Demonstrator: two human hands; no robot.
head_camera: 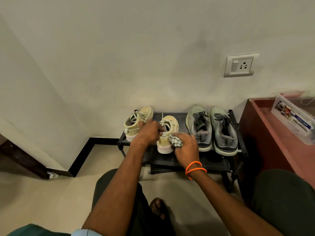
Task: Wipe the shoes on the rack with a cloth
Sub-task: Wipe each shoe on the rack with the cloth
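A low black shoe rack (177,159) stands against the wall. On its top shelf are a pair of pale yellow sneakers: one (138,122) at the far left, the other (167,142) beside it. Two grey sneakers (199,128) (224,133) stand to the right. My left hand (148,132) grips the collar of the second yellow sneaker. My right hand (185,144) holds a checked cloth (174,141) against that sneaker's right side.
A reddish-brown cabinet (265,133) with a clear plastic box (294,120) on top stands right of the rack. A wall socket (241,65) is above. My knees and a bare foot (157,208) are on the pale tiled floor in front.
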